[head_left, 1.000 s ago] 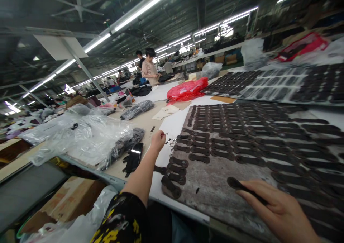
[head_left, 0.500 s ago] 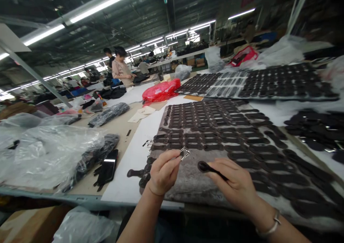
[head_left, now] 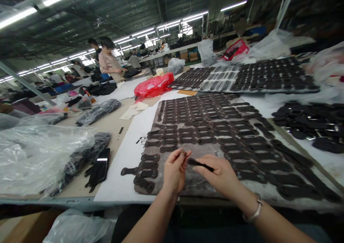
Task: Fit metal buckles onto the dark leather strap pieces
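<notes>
a: starting at the far left, what lies on the table (head_left: 118, 185)?

b: clear plastic bags (head_left: 34, 153), with a bundle of dark pieces (head_left: 80, 157) partly inside them. just right of that lies a black phone (head_left: 100, 167), flat, screen up.

a: and then?

b: a white sheet, with a few small metal buckles (head_left: 141, 139) loose on it, beside the left edge of a grey felt board (head_left: 199, 184). rows of dark leather tabs (head_left: 204, 128) cover the board.

a: the hands?

b: the left hand (head_left: 174, 171) is over the near edge of the board, its grip closed, thumb and forefinger pinching a small metal buckle (head_left: 183, 152). the right hand (head_left: 221, 175) is just beside it, grip closed on a dark leather tab (head_left: 200, 163), whose rounded end points left and nearly meets the buckle. i cannot tell whether the two touch.

a: further right?

b: a bracelet (head_left: 255, 210) on the right wrist, then a loose pile of dark tabs (head_left: 309, 123) at the right edge of the table.

a: behind all that?

b: a red plastic bag (head_left: 154, 86), a second board of tabs (head_left: 242, 78), and a person in a pink top (head_left: 109, 62) standing at the table, well apart.
</notes>
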`<state>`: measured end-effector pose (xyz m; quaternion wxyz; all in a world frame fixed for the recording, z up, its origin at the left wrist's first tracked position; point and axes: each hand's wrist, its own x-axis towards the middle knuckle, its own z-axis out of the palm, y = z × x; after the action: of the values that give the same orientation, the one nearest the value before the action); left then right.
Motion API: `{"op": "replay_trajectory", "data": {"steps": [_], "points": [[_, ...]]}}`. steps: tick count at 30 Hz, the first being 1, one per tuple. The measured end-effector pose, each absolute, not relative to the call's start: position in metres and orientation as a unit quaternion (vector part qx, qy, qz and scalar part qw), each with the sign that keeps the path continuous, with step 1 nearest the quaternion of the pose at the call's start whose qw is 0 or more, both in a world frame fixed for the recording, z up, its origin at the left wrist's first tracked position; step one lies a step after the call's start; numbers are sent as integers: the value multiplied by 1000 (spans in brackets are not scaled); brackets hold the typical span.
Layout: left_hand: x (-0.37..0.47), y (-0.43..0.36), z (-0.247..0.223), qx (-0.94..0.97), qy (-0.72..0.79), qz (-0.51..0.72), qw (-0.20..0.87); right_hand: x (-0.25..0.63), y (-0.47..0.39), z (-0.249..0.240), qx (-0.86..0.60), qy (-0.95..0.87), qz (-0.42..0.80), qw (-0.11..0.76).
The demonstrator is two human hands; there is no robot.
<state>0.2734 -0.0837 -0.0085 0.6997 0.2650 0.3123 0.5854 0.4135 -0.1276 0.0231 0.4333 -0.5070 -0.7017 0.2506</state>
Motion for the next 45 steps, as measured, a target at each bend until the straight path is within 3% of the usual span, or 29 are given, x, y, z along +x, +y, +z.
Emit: {"op": "replay_trajectory", "data": {"steps": [15,21,32,45], "points": [[272,-100,-4,280,229,547,755,404,-125,17,-520,-572,424,472],[274,-100,-9,323,224,551,736,400,-127,14,-528,-589,393,469],[275,-106,-15,370,196,547,724,394,-134,14,-502,-664,213,512],[277,-107,-17,371,223,467,771,407,-135,17,-563,-653,246,443]]}}
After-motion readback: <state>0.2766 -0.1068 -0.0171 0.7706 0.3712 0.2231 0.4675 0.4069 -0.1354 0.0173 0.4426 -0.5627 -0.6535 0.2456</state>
